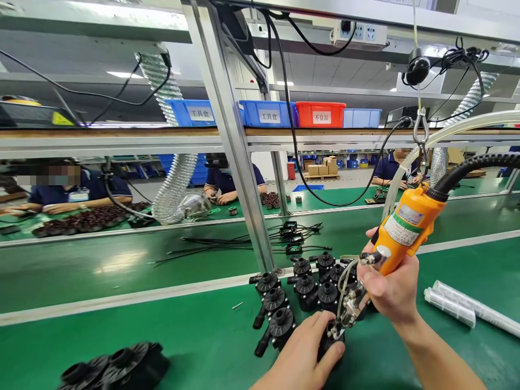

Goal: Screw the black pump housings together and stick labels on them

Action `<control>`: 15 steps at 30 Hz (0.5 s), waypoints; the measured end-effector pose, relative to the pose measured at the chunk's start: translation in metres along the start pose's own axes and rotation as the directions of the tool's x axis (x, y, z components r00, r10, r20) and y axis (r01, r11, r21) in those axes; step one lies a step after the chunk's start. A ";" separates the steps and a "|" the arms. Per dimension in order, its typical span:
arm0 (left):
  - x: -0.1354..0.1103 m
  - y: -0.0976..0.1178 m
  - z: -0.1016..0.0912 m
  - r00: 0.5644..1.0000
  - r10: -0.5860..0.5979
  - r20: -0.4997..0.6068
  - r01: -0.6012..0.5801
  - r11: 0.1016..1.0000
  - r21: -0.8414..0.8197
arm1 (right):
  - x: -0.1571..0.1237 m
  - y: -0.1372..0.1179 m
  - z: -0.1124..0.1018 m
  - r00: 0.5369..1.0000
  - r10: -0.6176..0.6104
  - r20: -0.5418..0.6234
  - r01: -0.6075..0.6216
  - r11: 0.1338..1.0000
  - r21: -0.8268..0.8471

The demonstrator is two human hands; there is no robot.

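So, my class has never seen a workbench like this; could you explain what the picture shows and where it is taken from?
There is no robot here: one person works with two bare hands, seen from a camera worn on the head, looking forward and down. The right hand grips an orange tool, probably a powered screwdriver. The left hand holds a black housing beneath the tool's front end. On the green surface, similar black parts stand grouped together, with clear plastic rolls to the right and black pieces at lower left. Farther back lie small cabled units.
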State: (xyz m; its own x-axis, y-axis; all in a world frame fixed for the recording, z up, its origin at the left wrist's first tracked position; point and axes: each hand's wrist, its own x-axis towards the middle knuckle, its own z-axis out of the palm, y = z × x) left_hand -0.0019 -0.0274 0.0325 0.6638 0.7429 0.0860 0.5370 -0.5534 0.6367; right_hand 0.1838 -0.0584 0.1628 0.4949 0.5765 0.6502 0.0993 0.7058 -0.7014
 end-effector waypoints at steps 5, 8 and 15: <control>0.000 -0.002 0.004 0.998 0.062 -0.010 -0.062 0.998 -0.004 | -0.011 0.014 0.014 0.996 0.064 0.058 -0.061 0.997 -0.039; 0.000 -0.002 0.006 0.998 0.066 -0.015 -0.066 0.998 -0.004 | -0.018 0.025 0.020 0.982 0.144 0.125 -0.141 0.989 -0.037; 0.002 0.001 0.004 0.999 0.052 -0.015 -0.052 0.998 0.026 | -0.018 0.034 0.019 0.961 0.208 0.180 -0.208 0.978 -0.022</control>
State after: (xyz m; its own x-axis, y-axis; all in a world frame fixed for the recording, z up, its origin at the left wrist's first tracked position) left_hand 0.0017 -0.0283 0.0300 0.6829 0.7187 0.1308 0.5150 -0.6006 0.6116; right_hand 0.1621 -0.0373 0.1327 0.3409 0.7753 0.5316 0.0132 0.5615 -0.8274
